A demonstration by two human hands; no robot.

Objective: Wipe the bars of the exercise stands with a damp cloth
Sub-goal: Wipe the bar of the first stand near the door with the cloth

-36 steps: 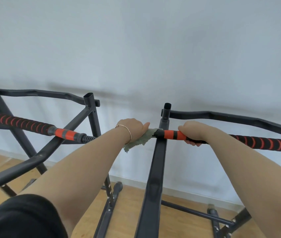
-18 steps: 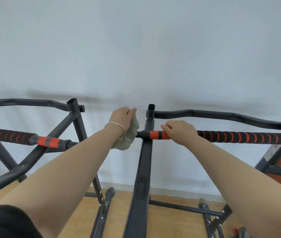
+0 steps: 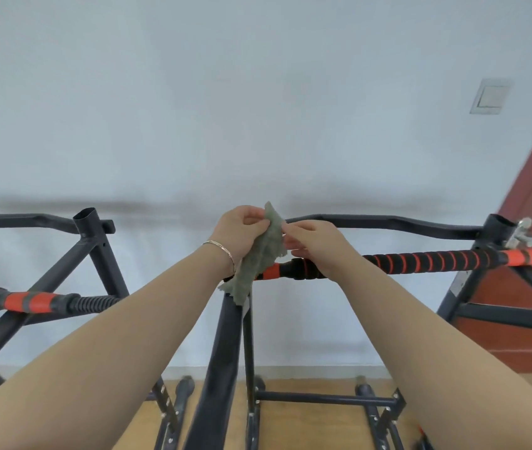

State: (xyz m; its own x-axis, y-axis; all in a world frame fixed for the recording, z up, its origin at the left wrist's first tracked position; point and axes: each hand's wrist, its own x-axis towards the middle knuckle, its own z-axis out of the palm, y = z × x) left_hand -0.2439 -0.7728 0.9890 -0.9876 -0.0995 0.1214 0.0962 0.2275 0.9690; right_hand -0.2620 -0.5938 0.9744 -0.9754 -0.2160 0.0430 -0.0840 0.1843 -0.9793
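The grey-green cloth hangs between both hands, in front of the left end of the right stand's foam-wrapped bar; whether it touches the bar cannot be told. The left hand and right hand pinch its upper edges with curled fingers. The left stand's bar lies well apart, with the white wall behind.

Light wood floor under my arms, the left stand and the right stand both standing on it, black feet flat on the boards.
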